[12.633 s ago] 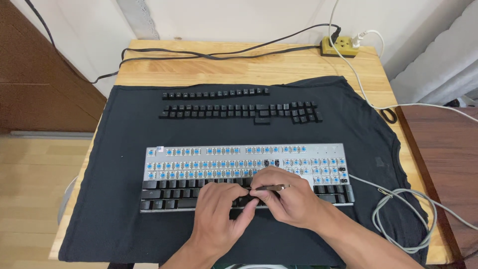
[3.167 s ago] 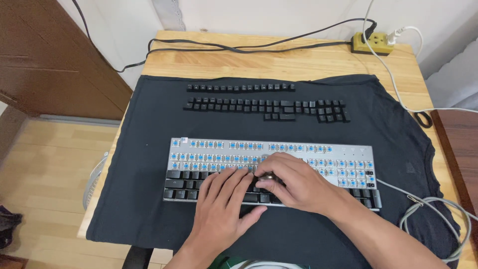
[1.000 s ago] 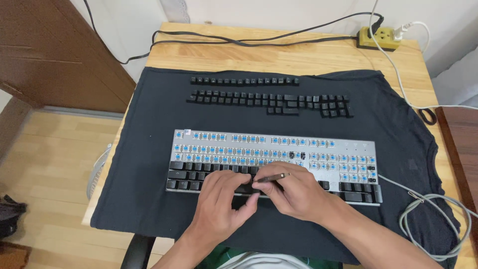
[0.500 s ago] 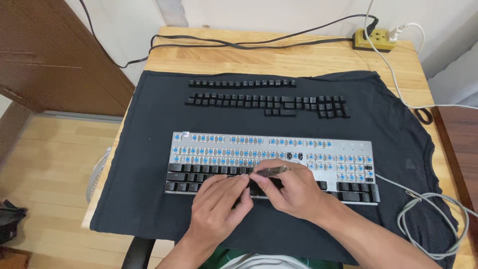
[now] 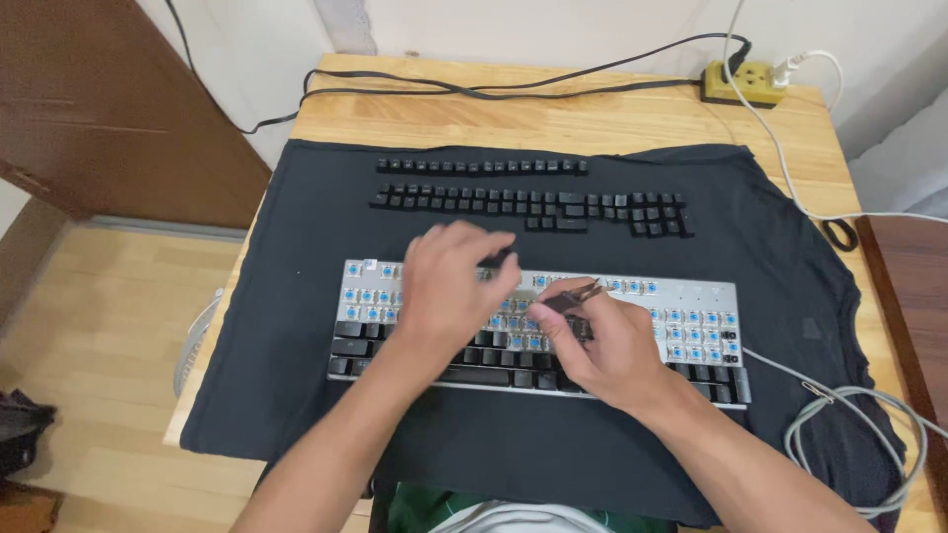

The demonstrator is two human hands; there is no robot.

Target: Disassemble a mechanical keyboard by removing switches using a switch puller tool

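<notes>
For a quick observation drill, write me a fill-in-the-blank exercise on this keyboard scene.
1. The keyboard lies on a ____ cloth.
2. The bared switches are ____ in colour.
3. The left hand holds a black ____ in its fingers.
4. The right hand grips a small ____ tool.

Missing words: black; blue; keycap; metal

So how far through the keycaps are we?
Top rows of the keyboard are stripped to blue switches, pulled keycaps lined up on the cloth. Left hand carries a dark cap; right hand holds the puller. Bottom black rows remain.
</notes>
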